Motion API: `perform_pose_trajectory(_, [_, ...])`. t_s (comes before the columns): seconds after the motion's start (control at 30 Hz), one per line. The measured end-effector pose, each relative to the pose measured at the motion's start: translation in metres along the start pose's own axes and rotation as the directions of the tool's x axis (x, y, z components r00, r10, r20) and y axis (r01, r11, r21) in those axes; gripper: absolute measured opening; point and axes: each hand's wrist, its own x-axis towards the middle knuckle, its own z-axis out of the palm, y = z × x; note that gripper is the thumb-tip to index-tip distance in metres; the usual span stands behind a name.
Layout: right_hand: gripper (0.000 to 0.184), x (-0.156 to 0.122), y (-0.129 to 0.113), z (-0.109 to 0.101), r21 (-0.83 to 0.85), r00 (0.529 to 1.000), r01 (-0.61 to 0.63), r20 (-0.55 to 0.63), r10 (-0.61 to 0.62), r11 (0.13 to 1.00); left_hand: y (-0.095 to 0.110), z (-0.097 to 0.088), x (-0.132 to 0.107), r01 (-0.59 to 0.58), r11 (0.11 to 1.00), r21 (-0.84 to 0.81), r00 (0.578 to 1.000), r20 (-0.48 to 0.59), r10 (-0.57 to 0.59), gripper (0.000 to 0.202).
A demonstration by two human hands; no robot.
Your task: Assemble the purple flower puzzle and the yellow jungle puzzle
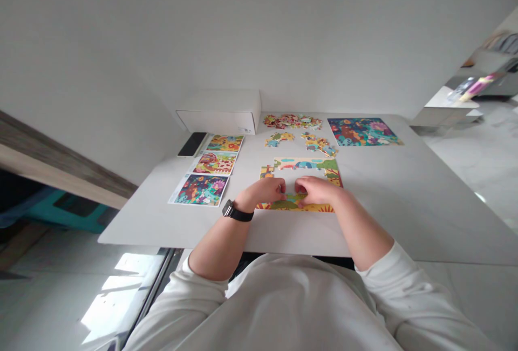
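A partly assembled jigsaw puzzle (307,166) lies on the white table (404,200) just in front of me. My left hand (265,190), with a black watch on its wrist, rests on the puzzle's lower left part, fingers curled down onto the pieces. My right hand (318,189) lies beside it on the lower middle, fingers pressed down and close together. The fingertips of the two hands nearly meet over a green piece. Whether either hand pinches a loose piece is hidden by the fingers.
Loose puzzle pieces (292,121) lie in heaps behind the puzzle, smaller groups (319,144) nearer. A finished puzzle (361,132) sits at the far right. Three picture cards (214,163) line the left, with a black phone (191,144) and a white box (220,110) beyond.
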Motion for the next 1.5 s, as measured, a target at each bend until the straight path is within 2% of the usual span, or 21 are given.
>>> perform_pose_trajectory(0.13, [0.038, -0.002, -0.003, -0.003, 0.013, 1.000, 0.007, -0.006, -0.007, 1.000, -0.003, -0.003, 0.001, 0.022, 0.991, -0.131, 0.998, 0.057, -0.014, 0.017])
perform_pose_trajectory(0.17, [0.036, -0.002, -0.004, -0.003, 0.021, 1.000, 0.007, -0.012, -0.007, 1.000, -0.005, -0.005, 0.002, 0.032, 0.989, -0.147, 0.999, 0.012, -0.031, 0.018])
perform_pose_trajectory(0.2, [0.034, -0.002, -0.004, -0.003, 0.030, 1.000, 0.002, -0.019, -0.002, 1.000, -0.007, -0.007, 0.004, 0.049, 0.988, -0.148, 0.995, -0.076, -0.061, 0.020])
perform_pose_trajectory(0.23, [0.031, -0.002, -0.004, -0.002, 0.038, 1.000, -0.010, -0.025, 0.011, 0.999, -0.010, -0.008, 0.006, 0.074, 0.987, -0.140, 0.975, -0.200, -0.102, 0.021])
perform_pose_trajectory(0.3, [0.026, 0.000, -0.004, -0.001, 0.054, 0.998, -0.041, -0.040, 0.043, 0.998, -0.016, -0.011, 0.011, 0.135, 0.985, -0.106, 0.870, -0.463, -0.169, 0.023])
perform_pose_trajectory(0.33, [0.024, 0.001, -0.003, 0.000, 0.061, 0.997, -0.054, -0.054, 0.057, 0.997, -0.019, -0.011, 0.013, 0.156, 0.984, -0.085, 0.814, -0.553, -0.177, 0.025])
perform_pose_trajectory(0.37, [0.022, 0.002, -0.003, 0.002, 0.065, 0.995, -0.063, -0.077, 0.068, 0.996, -0.022, -0.011, 0.015, 0.170, 0.984, -0.058, 0.777, -0.606, -0.171, 0.029])
perform_pose_trajectory(0.4, [0.021, 0.003, -0.002, 0.003, 0.065, 0.991, -0.066, -0.111, 0.073, 0.996, -0.024, -0.011, 0.018, 0.189, 0.981, -0.030, 0.760, -0.628, -0.166, 0.034])
perform_pose_trajectory(0.43, [0.021, 0.005, -0.001, 0.004, 0.059, 0.985, -0.066, -0.154, 0.074, 0.996, -0.026, -0.009, 0.020, 0.214, 0.977, -0.002, 0.762, -0.625, -0.168, 0.037])
perform_pose_trajectory(0.53, [0.024, 0.008, 0.003, 0.007, 0.021, 0.953, -0.084, -0.291, 0.086, 0.996, -0.029, -0.005, 0.023, 0.287, 0.956, 0.058, 0.803, -0.560, -0.207, 0.036])
perform_pose_trajectory(0.63, [0.030, 0.010, 0.006, 0.010, -0.010, 0.933, -0.110, -0.345, 0.100, 0.994, -0.030, -0.002, 0.024, 0.286, 0.954, 0.085, 0.822, -0.534, -0.198, 0.029])
perform_pose_trajectory(1.03, [0.040, 0.013, 0.004, 0.016, -0.090, 0.938, -0.183, -0.313, 0.147, 0.979, -0.033, 0.001, 0.024, 0.238, 0.967, 0.094, 0.820, -0.553, -0.148, 0.026])
perform_pose_trajectory(1.23, [0.042, 0.014, 0.004, 0.019, -0.119, 0.938, -0.182, -0.318, 0.136, 0.976, -0.040, 0.005, 0.029, 0.215, 0.972, 0.094, 0.812, -0.570, -0.125, 0.026])
perform_pose_trajectory(1.5, [0.046, 0.013, 0.004, 0.016, -0.045, 0.911, -0.197, -0.378, 0.165, 0.979, -0.045, 0.008, 0.035, 0.159, 0.983, 0.091, 0.819, -0.569, -0.080, 0.041])
